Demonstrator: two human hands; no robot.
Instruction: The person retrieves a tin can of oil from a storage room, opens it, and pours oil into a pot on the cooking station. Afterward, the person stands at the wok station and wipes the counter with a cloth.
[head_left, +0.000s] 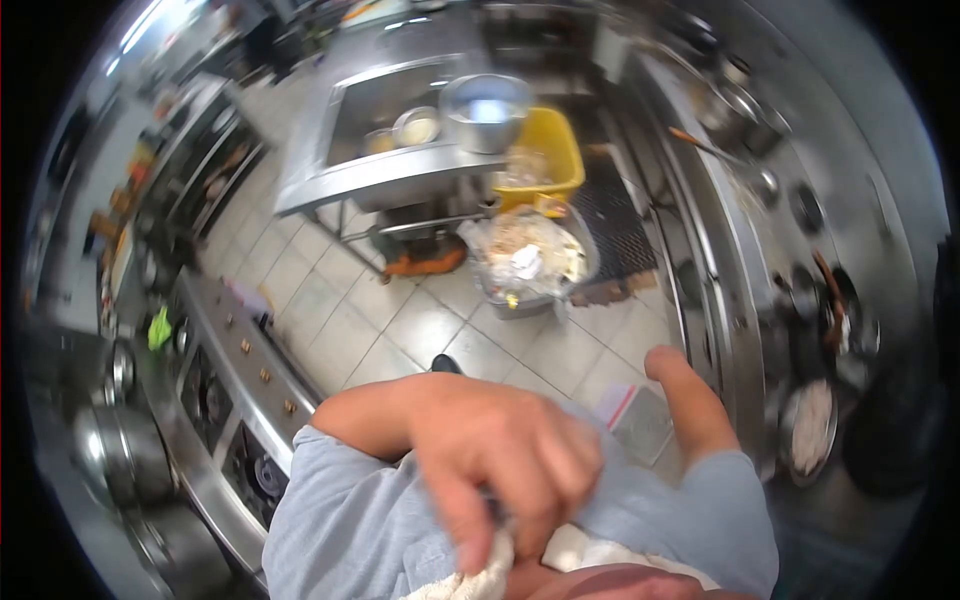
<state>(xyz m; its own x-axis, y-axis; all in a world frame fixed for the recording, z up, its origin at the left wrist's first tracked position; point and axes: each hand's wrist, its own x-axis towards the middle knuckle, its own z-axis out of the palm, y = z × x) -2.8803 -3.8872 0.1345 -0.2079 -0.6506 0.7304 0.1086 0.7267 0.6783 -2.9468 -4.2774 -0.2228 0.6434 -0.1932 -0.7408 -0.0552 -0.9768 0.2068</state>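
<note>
One head view shows both arms. The left hand (510, 455) is at 6 o'clock, right by the chest. Its grip is partly curled: the fingers bend down, and the thumb is on the white cloth (488, 582) by the neck. It is blurry, so I cannot tell if it pinches the cloth tight.

The right arm (700, 415) is at 4 o'clock. The right hand (664, 363) at its end is small and blurry. I cannot tell if its grip is spread or closed, or if it holds anything. It looks well apart from the cloth.

At 11 o'clock is the metal desk (305, 187) with a sink in it. A big pot (485, 125) is on its edge at 12 o'clock. A yellow tub (567, 150) is at 1 o'clock, just beside a gray bin (588, 258) with a clear bag. The stove (222, 455) is at 8 o'clock, and a pan (812, 430) is at 4 o'clock.
</note>
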